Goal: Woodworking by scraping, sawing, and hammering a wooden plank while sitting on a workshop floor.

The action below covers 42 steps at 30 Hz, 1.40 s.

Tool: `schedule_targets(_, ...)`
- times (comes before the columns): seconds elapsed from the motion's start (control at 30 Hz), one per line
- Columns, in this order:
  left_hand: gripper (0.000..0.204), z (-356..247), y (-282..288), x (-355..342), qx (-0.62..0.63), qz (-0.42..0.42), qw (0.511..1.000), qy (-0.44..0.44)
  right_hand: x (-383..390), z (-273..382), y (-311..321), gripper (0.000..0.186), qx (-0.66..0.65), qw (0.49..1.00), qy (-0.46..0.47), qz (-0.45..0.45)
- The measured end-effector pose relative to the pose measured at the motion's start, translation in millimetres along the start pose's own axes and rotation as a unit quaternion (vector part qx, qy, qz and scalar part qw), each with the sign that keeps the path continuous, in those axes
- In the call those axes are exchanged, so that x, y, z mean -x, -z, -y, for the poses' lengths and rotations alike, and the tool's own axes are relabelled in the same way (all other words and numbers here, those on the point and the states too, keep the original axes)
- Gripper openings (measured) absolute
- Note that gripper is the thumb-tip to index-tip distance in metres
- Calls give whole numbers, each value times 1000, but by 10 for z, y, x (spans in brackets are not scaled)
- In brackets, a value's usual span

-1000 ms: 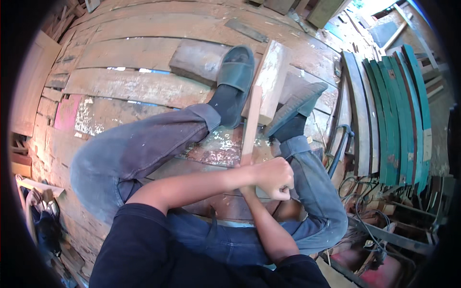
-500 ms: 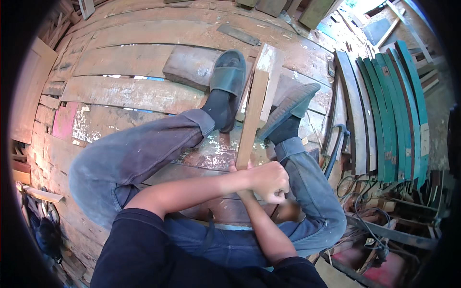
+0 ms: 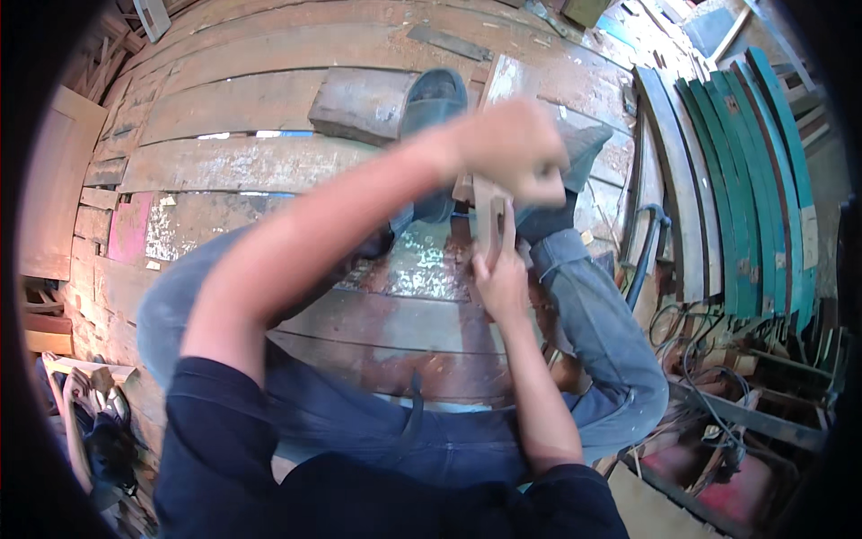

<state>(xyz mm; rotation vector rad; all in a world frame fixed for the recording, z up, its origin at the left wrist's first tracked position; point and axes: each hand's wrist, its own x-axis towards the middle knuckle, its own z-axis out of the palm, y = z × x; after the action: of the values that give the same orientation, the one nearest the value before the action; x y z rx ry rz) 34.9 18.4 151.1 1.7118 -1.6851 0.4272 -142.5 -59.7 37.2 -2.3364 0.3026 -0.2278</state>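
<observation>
My left hand (image 3: 510, 148) is raised above the wood between my feet, blurred and closed; what it may hold is unclear. Below it, my right hand (image 3: 501, 283) grips a narrow wooden strip (image 3: 489, 223), which runs up under my left hand. A wider pale timber (image 3: 508, 74) lies beyond, partly hidden, between my left sandal (image 3: 435, 94) and my right sandal (image 3: 585, 157). A weathered wooden block (image 3: 359, 103) lies beside the left sandal. My bent legs frame both hands.
The worn plank floor (image 3: 224, 162) has gaps. At right are stacked green boards (image 3: 741, 180), a blue bar-like tool (image 3: 645, 251) and tangled cables (image 3: 709, 386). A pale wooden panel (image 3: 61, 184) and a dark pile of items (image 3: 103, 431) are at left.
My left fist has risen sharply upward from above my right wrist. My right hand and the strip have moved up and away from me, toward the timber between my feet.
</observation>
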Motion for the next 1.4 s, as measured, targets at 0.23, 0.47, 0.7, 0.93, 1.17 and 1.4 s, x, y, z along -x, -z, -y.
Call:
schedule_targets(0.23, 25, 461, 987, 725, -140, 291, 946, 16, 346, -165, -105, 63, 116, 987, -60, 97)
schedule_targets(0.47, 23, -53, 731, 1186, 31, 341, 936, 78, -129, -178, -158, 65, 116, 991, -21, 64)
schedule_targets(0.7, 38, 61, 548, 1493, 43, 393, 911, 119, 155, -120, -291, 64, 108, 991, -49, 60)
schedule_targets(0.93, 28, 34, 541, 1369, 63, 391, 901, 177, 60, -66, -63, 62, 80, 993, -27, 78)
schedule_targets(1.17, 42, -97, 603, 1175, 52, 463, 860, 208, -43, -73, -224, 59, 116, 990, -52, 60)
schedule_targets(1.4, 37, -191, 630, 1031, 31, 508, 832, 221, 446, -83, -15, 61, 64, 994, 1, 86)
